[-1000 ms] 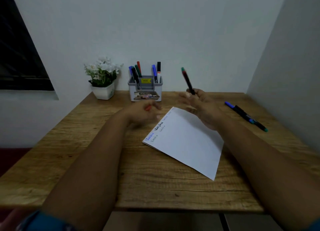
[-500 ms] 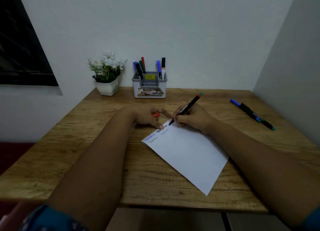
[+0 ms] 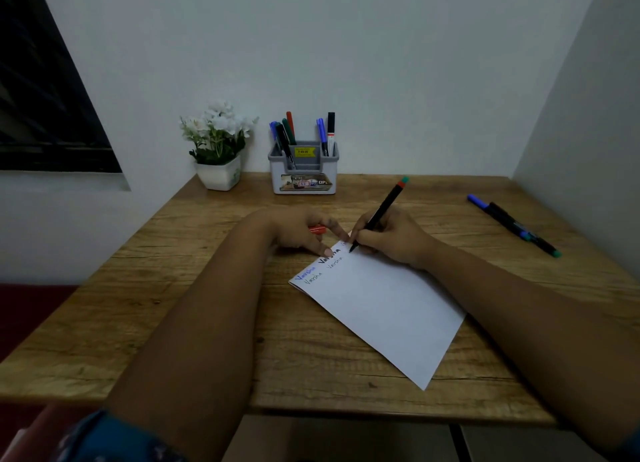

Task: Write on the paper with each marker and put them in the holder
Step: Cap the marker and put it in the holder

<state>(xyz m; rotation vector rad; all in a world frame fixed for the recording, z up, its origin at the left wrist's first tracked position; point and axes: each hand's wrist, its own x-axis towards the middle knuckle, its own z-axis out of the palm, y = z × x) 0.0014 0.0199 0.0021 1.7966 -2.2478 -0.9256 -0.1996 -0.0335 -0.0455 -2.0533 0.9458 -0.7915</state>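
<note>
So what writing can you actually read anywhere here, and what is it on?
"Varsha", four times, in blue, black and thin ink: on the paper.
"OPE", cut off, on the lower label: on the holder.
Yellow sticker on the holder: too small to read.
Print on the markers: too blurred.

A small writing corner in a home or a plain office. A wooden bench (image 3: 207,305) fills the corner between two bare white walls, with a dark window (image 3: 45,108) at the upper left of the frame. At the back edge stand a white pot of flowers (image 3: 219,149) and a grey holder (image 3: 304,170) of markers.
</note>
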